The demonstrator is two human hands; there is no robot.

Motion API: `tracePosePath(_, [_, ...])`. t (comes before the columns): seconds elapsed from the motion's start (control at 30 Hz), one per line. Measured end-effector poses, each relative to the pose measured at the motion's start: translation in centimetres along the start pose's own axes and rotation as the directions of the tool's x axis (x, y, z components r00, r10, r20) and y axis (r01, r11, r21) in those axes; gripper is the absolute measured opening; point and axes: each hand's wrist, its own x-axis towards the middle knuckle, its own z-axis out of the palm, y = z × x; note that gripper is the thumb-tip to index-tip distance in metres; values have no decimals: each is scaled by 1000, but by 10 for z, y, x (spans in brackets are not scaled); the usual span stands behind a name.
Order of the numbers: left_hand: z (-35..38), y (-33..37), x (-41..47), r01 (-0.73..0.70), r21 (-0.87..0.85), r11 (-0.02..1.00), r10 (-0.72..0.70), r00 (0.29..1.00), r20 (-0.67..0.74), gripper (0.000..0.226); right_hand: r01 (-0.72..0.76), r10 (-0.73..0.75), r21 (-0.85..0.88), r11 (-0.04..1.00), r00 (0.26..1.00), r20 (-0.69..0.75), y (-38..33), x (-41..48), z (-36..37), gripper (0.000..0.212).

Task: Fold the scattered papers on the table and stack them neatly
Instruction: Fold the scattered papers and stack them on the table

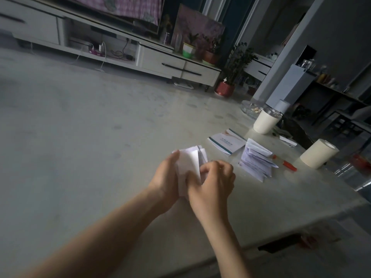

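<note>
A white paper (190, 163), partly folded, is held above the pale table (251, 207) between both hands. My left hand (165, 183) grips its left edge, thumb up along the sheet. My right hand (213, 181) has its fingers curled over the paper's right side, pinching a fold. To the right a loose stack of folded papers (256, 161) lies on the table. Behind it rests a white booklet with a teal edge (226, 143). The lower part of the held paper is hidden by my hands.
Two cream cups (266, 121) (318, 153) stand at the right, with a red pen (287, 163) between stack and nearer cup. A glass dish (252, 109) sits at the far corner. The table's front edge runs below my right forearm. A TV cabinet (160, 61) stands across the floor.
</note>
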Motion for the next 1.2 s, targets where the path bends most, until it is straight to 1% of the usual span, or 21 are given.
tracePosePath(0.07, [-2,-2,3,43,-34,999,-43,999,-3,45,-60,53,106,993,996,69,2,4,0,36])
tracePosePath(0.13, [-3,-6,6,1,91,996,3,999,-38,30,-161,106,246,956,969,222,1,6,-2,41])
tracePosePath(0.17, [-4,-7,7,-31,158,987,43,997,-68,21,-158,89,250,955,960,267,1,4,-2,39])
tracePosePath(0.23, [-4,-8,7,-70,204,976,90,992,-92,14,-79,16,197,977,953,303,6,2,-3,37])
tracePosePath(0.3, [-3,-10,8,-95,170,981,107,992,-68,12,-43,-40,240,970,943,331,15,5,-10,36])
tracePosePath(0.37, [2,-14,8,-101,167,981,107,994,-27,11,-16,-87,300,954,941,326,28,15,-23,24])
tracePosePath(0.43, [9,-17,7,-91,211,973,94,996,-4,14,-42,-91,358,933,933,347,42,27,-39,10])
tracePosePath(0.53, [14,-20,8,-81,255,964,82,997,5,18,-102,-95,426,899,904,418,52,32,-46,11])
tracePosePath(0.6, [13,-21,9,-93,276,957,98,995,-5,15,-100,-112,423,901,888,447,50,26,-39,23])
tracePosePath(0.67, [10,-19,12,-98,271,958,109,994,-26,12,-102,-106,401,910,880,463,48,26,-30,39])
tracePosePath(0.7, [9,-17,14,-103,268,958,118,992,-38,11,-110,-77,396,912,900,429,49,33,-25,40])
tracePosePath(0.73, [7,-15,15,-108,262,959,126,991,-53,9,-131,-13,374,918,934,358,51,46,-21,35])
tracePosePath(0.77, [6,-12,17,-114,252,961,135,989,-66,9,-179,99,329,927,965,244,56,63,-17,26])
tracePosePath(0.8, [4,-10,19,-117,236,965,138,988,-73,9,-259,231,263,929,964,133,61,81,-13,22])
tracePosePath(0.83, [3,-8,20,-120,220,968,139,988,-73,9,-355,351,174,918,935,55,64,100,-9,28])
tracePosePath(0.87, [2,-7,20,-122,206,971,139,988,-69,9,-452,451,56,890,892,25,67,114,-6,41])
tracePosePath(0.9, [1,-7,21,-125,198,972,140,988,-65,10,-512,516,-85,855,856,31,69,123,-2,51])
tracePosePath(0.93, [0,-6,23,-131,196,972,145,988,-61,11,-528,547,-211,823,836,43,69,131,2,55])
tracePosePath(1.0, [-2,-7,22,-131,176,976,144,987,-66,14,-505,560,-353,788,826,67,70,137,8,53])
tracePosePath(1.1, [-6,-2,25,-147,171,974,158,986,-53,15,-525,592,-368,767,801,91,73,148,12,47])
tracePosePath(1.2, [-9,3,26,-149,176,973,159,986,-48,11,-599,657,-302,741,740,144,73,158,13,53])
